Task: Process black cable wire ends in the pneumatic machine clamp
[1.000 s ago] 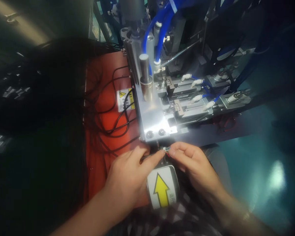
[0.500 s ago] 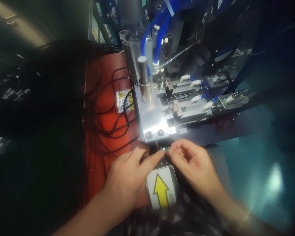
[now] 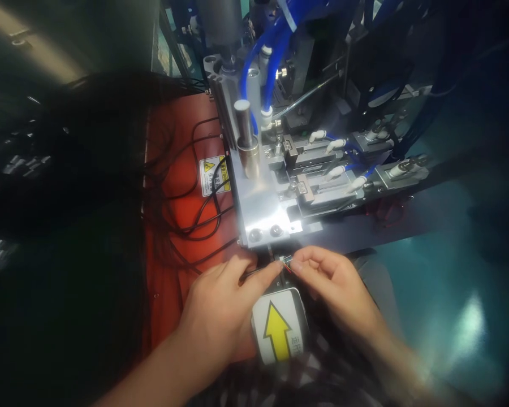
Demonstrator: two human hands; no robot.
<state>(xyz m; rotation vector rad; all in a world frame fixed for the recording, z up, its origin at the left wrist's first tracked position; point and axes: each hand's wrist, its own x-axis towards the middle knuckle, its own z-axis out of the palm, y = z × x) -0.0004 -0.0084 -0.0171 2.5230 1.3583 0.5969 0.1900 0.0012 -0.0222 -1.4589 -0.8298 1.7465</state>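
Dim workshop, glossy green floor (image 3: 462, 271) at right. Nearest, a yellow-arrow sign (image 3: 275, 328) sits just below two bare hands. Left hand (image 3: 216, 299): one digit reaches a tiny white piece (image 3: 282, 259); whether it grips, I cannot tell. Right hand (image 3: 339, 282): fingertips closed on thin wires (image 3: 287, 266) beside that piece (very small, partly hidden). A loosened pinch could drop them; a hard tug could strain them. Beyond stands a bright metal plate (image 3: 261, 206), then blue tubes (image 3: 272, 73).
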